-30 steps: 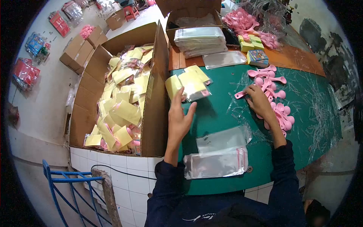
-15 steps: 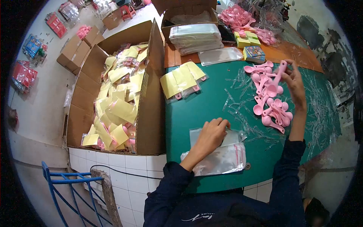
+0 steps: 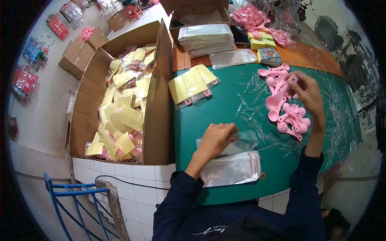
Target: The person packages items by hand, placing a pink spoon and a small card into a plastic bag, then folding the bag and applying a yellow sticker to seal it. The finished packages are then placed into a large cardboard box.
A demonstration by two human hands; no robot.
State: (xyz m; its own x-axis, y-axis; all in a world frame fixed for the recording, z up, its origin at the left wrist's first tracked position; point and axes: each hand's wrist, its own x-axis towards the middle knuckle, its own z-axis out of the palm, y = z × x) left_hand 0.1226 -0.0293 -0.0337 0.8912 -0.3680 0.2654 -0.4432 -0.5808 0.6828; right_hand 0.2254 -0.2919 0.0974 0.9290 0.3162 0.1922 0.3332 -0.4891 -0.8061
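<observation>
My left hand (image 3: 218,139) is closed on a clear plastic bag (image 3: 246,141), its fingers pinched along the upper edge. Just below lies a stack of clear bags (image 3: 231,170) with a red-lined flap at the right end. Over the spoon pile, my right hand (image 3: 309,93) grips a pink spoon (image 3: 276,99) by its handle, the bowl pointing down and left. Several more pink spoons (image 3: 296,118) lie heaped beneath and beside that hand. Thin clear plastic strips (image 3: 257,120) are scattered between my hands.
Packed bags with yellow cards (image 3: 193,85) lie at the table's upper left. A large carton (image 3: 161,104) full of similar packs stands left. At the back are stacked clear sleeves (image 3: 206,38), small card stacks (image 3: 268,56) and more pink spoons (image 3: 249,18).
My right hand has swung the spoon down and left, away from its upright pose. My left hand has moved slightly left, lifting the clear bag off the stack.
</observation>
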